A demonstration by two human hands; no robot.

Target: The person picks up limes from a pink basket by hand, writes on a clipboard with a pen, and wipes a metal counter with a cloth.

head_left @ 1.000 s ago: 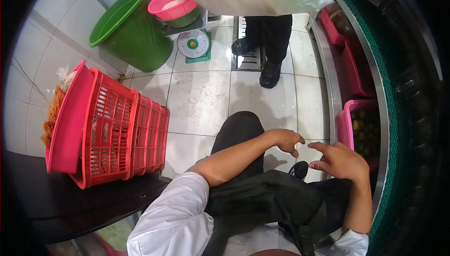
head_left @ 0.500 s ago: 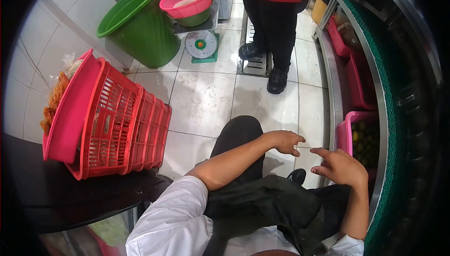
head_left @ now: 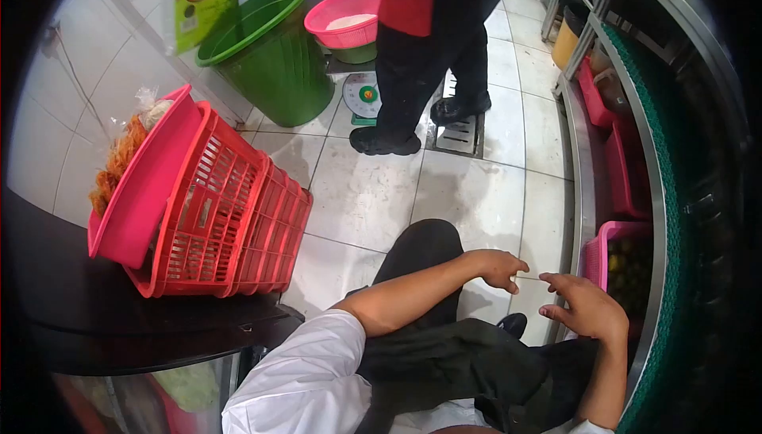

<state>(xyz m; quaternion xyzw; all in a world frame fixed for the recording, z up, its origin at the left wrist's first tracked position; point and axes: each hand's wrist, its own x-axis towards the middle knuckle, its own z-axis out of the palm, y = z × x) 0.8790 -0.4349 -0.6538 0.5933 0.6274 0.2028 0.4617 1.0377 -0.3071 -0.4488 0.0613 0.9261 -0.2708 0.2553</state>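
My left hand (head_left: 498, 270) is held out over my knee with thumb and fingers apart, and nothing can be made out in it. Facing it, my right hand (head_left: 589, 308) has its index finger and thumb spread, also with nothing visible between them. A small gap separates the fingertips of the two hands. Closest to my right hand is a pink basket (head_left: 594, 258) on the low shelf, with small dark green and yellowish round produce (head_left: 627, 267) inside.
Stacked red crates (head_left: 266, 227) with a pink tub (head_left: 147, 188) stand left. A person (head_left: 432, 53) stands ahead, near a green bin (head_left: 278, 77), a dial scale (head_left: 362, 94) and a pink colander (head_left: 343, 33). A green printed bag (head_left: 205, 5) hangs upper left. Metal shelving (head_left: 583, 164) lines the right.
The person ahead has stepped left, partly covering the scale. The green bag has come into clear view above the bin. My view has shifted slightly; my hands keep nearly the same pose.
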